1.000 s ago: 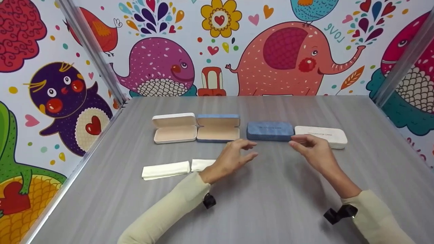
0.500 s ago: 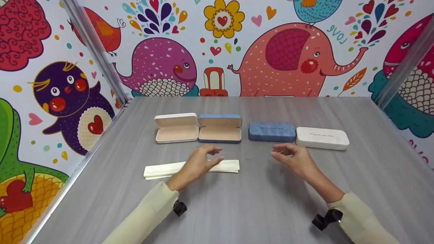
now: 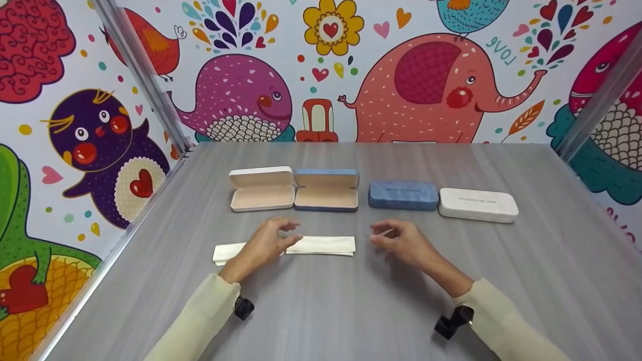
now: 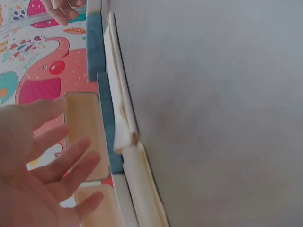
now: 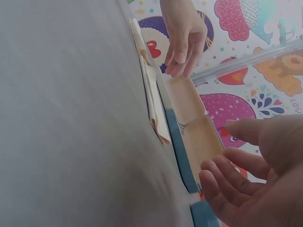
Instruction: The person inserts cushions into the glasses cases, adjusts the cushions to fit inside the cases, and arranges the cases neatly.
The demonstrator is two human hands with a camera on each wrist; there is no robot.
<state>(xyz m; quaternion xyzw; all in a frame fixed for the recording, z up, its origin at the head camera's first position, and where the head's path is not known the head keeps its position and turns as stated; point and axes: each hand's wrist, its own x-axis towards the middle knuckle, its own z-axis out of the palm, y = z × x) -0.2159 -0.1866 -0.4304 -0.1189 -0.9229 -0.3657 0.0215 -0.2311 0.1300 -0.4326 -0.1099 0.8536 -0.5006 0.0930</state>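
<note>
My left hand (image 3: 263, 243) hovers over two folded cream cloths, its fingers loosely bent with nothing between them. It partly hides the left cloth (image 3: 226, 252) in the head view; the right cloth (image 3: 326, 245) shows in full. Just right of that cloth is my right hand (image 3: 404, 243), thumb and fingers apart and holding nothing. In the left wrist view the fingers (image 4: 64, 172) are spread. Behind the cloths stand two open glasses cases, one white (image 3: 263, 199) and one blue (image 3: 326, 199), with beige linings.
Right of the open cases lie a closed blue glasses case (image 3: 403, 195) and a closed white one (image 3: 479, 204), both with lettering on the lid. The grey table (image 3: 321, 311) meets walls printed with cartoon animals at the back and sides. A black wrist device (image 3: 454, 321) is on the right sleeve.
Both hands have moved left and slightly nearer the body. The left hand went from the right cloth's right end to over the left cloth; the right hand left the closed cases' front.
</note>
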